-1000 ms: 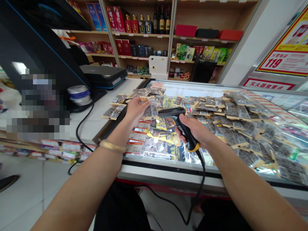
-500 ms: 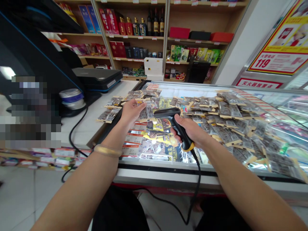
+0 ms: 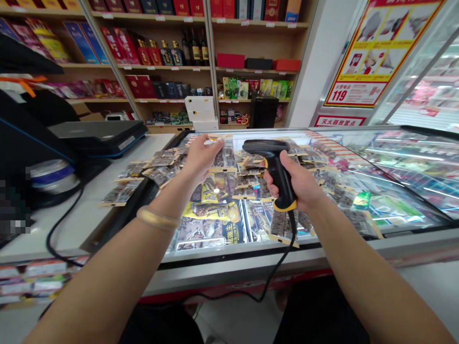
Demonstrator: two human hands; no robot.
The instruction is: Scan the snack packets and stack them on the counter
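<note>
My right hand (image 3: 304,184) grips the handle of a black barcode scanner (image 3: 274,165) with a yellow band; its head points left and its black cable hangs down over the counter edge. My left hand (image 3: 201,155), a gold bangle on the wrist, holds up a small clear snack packet (image 3: 225,157) with a tan header card just left of the scanner head. Both hands hover above a glass-topped counter (image 3: 394,229) strewn with many similar packets (image 3: 161,167).
A black register terminal (image 3: 100,136) and a roll of tape (image 3: 50,174) sit on the white counter at left, with a black cable trailing down. Shelves of bottles and boxes (image 3: 172,52) line the back wall. A red and yellow poster (image 3: 373,52) hangs at right.
The view has swung to the right and up. Both hands have risen together, still holding the packet and the scanner close to each other.
</note>
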